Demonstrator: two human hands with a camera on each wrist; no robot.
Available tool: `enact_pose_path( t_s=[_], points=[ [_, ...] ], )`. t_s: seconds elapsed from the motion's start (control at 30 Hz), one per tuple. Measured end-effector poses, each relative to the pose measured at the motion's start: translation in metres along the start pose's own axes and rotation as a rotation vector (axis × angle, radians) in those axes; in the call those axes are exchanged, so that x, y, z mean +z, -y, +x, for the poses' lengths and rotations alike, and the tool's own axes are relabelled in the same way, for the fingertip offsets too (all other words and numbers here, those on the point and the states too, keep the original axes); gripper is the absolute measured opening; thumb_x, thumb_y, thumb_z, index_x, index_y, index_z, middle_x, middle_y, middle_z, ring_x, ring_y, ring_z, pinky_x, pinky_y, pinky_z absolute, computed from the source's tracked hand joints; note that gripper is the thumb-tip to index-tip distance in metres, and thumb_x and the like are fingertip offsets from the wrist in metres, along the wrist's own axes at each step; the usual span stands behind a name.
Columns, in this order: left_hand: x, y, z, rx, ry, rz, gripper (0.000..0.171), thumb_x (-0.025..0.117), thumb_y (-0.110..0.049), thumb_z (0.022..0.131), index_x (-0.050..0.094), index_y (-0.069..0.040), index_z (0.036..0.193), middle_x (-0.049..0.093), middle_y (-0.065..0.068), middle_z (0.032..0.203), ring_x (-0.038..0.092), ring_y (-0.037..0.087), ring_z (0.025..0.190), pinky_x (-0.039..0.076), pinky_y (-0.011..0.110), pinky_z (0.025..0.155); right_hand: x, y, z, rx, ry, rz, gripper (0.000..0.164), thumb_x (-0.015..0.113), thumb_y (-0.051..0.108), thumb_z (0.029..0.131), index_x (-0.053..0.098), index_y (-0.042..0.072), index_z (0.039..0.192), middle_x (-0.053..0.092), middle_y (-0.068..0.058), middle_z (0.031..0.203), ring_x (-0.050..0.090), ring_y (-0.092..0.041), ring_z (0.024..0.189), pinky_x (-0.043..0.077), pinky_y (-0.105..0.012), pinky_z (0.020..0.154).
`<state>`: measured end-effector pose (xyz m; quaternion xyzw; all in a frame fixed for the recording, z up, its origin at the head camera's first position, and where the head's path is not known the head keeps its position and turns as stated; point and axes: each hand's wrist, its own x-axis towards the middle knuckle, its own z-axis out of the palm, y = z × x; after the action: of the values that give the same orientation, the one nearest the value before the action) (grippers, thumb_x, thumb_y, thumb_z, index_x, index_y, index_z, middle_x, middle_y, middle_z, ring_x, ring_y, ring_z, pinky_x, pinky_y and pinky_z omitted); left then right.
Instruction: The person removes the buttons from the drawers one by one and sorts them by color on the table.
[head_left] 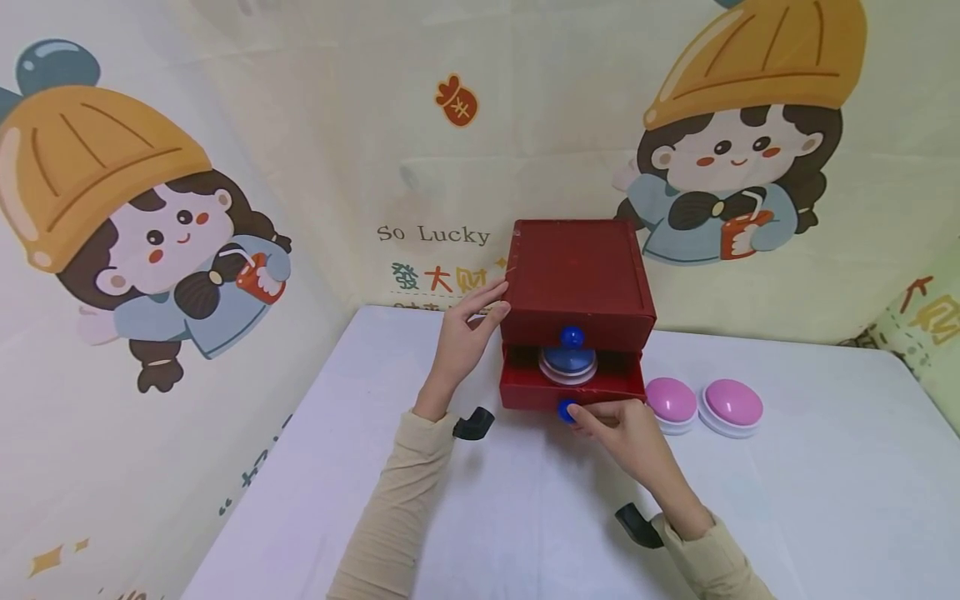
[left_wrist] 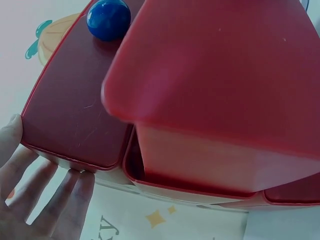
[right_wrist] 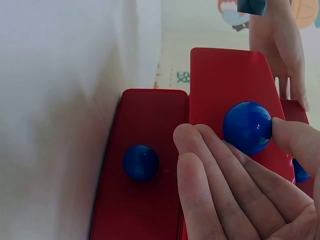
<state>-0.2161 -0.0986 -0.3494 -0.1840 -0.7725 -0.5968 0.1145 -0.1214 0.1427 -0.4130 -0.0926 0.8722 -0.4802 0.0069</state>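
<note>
While resting left hand [head_left: 461,342] against red cabinet [head_left: 581,271], pinching blue knob [head_left: 564,410] on pulled-out drawer [head_left: 531,397] with right hand [head_left: 636,437] (head view). Left wrist: touching cabinet edge with straight fingers [left_wrist: 78,207]. Right wrist: pressing thumb [right_wrist: 298,141] to knob.

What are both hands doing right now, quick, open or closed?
Left hand: open, touching the red drawer box.
Right hand: closed, pinching the blue knob on the pulled-out drawer.
</note>
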Motion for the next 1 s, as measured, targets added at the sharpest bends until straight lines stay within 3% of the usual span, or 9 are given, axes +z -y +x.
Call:
enact_pose_path(
  t_s=[0.17,0.47,0.73,1.0],
  points=[
    [0.000,0.017,0.004,0.025,-0.004,0.001,0.041,0.065,-0.022,0.097,0.061,-0.012,0.136,0.054,0.006,0.147,0.049,0.016,0.135,0.054,0.042,0.097,0.000,-0.001,-0.002,-0.008,0.000,-0.002,0.030,0.071,0.038,0.092,0.080,0.011,0.099,0.077,0.001,0.083,0.074,-0.021,0.078,0.056,-0.022,0.070],
    [0.000,0.017,0.003,0.032,-0.007,0.031,0.041,0.065,-0.027,0.097,0.062,-0.016,0.137,0.056,-0.004,0.145,0.051,0.009,0.132,0.054,0.036,0.096,0.000,0.001,-0.006,-0.004,0.006,-0.002,0.028,0.071,0.038,0.092,0.081,0.012,0.097,0.077,0.002,0.082,0.073,-0.019,0.078,0.056,-0.023,0.071],
    [-0.001,-0.015,-0.004,0.010,0.010,0.024,0.041,0.062,-0.014,0.098,0.058,-0.001,0.137,0.052,0.016,0.147,0.049,0.025,0.136,0.052,0.043,0.099,0.001,0.001,-0.008,0.039,0.038,0.012,0.029,0.072,0.036,0.091,0.080,0.010,0.102,0.077,-0.001,0.085,0.074,-0.022,0.082,0.056,-0.020,0.072],
    [-0.002,-0.022,-0.007,0.003,0.013,0.039,0.041,0.063,-0.014,0.098,0.058,-0.001,0.137,0.053,0.012,0.147,0.050,0.024,0.136,0.053,0.041,0.098,-0.001,0.005,-0.013,0.060,0.051,-0.008,0.029,0.072,0.036,0.091,0.080,0.011,0.102,0.077,0.001,0.086,0.072,-0.019,0.083,0.057,-0.021,0.072]
  ],
)
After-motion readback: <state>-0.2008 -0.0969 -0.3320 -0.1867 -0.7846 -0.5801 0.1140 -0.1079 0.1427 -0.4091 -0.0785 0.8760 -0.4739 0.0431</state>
